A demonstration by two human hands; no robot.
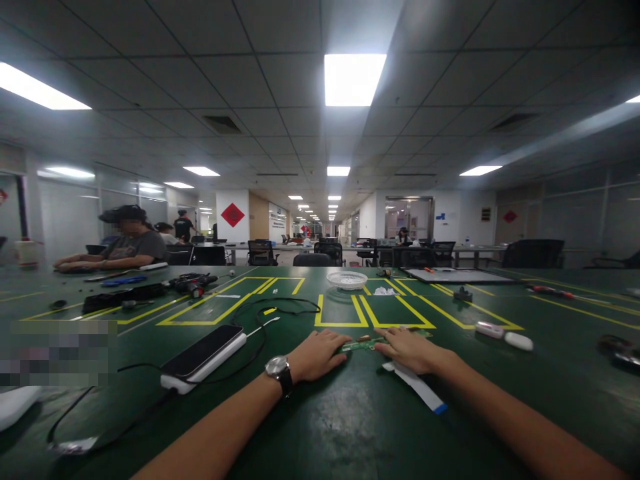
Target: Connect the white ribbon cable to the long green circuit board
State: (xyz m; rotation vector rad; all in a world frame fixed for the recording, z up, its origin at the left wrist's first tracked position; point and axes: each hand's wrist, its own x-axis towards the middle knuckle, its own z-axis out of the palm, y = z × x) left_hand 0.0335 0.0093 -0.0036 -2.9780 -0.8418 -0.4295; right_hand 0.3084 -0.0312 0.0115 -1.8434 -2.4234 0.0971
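Note:
My left hand [319, 353], with a watch [278, 368] on its wrist, lies low over the table with fingers stretched forward and thumb apart. Its fingertips touch the left end of a thin green piece [364, 343] that looks like a circuit board. Over the right end of that piece, my right hand [409, 349] lies flat with its fingers extended, hiding part of it. From beneath the right hand a white flat ribbon cable [417, 389] with a blue tip runs toward me. Neither hand visibly grips anything.
On the green table [345, 427], a phone [203, 350] lies on a white block with black cables to the left. Ahead stand a white basket [346, 280] and crumpled paper [385, 291]. A white earbud case [489, 329] lies right. Another person [131, 240] sits far left.

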